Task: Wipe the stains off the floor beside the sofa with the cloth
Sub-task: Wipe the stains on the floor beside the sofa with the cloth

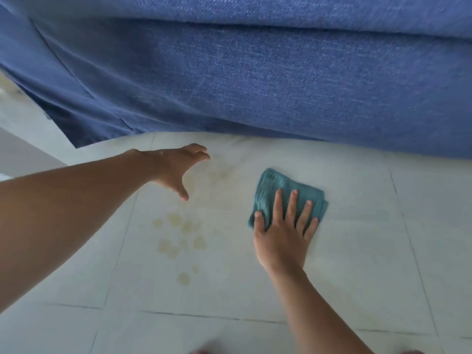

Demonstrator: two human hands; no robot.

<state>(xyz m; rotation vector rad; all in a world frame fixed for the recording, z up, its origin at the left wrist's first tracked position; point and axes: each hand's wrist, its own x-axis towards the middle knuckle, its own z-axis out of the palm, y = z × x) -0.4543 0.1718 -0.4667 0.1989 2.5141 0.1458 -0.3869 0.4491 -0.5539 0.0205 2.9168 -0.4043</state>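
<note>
Right hand [283, 231] spread flat, pressing folded cloth [286, 195] on floor [357, 251] near sofa [255, 85]. Stains [178, 238] lie leftward of cloth, apart. Left hand [178, 167] open, empty, hovering nearer them.

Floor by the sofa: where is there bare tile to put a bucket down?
Bare pale tiled floor lies right of the folded teal cloth under the flat right hand, below the blue fabric sofa. Between the arms, yellowish round stains crowd it, near the open left hand.
</note>
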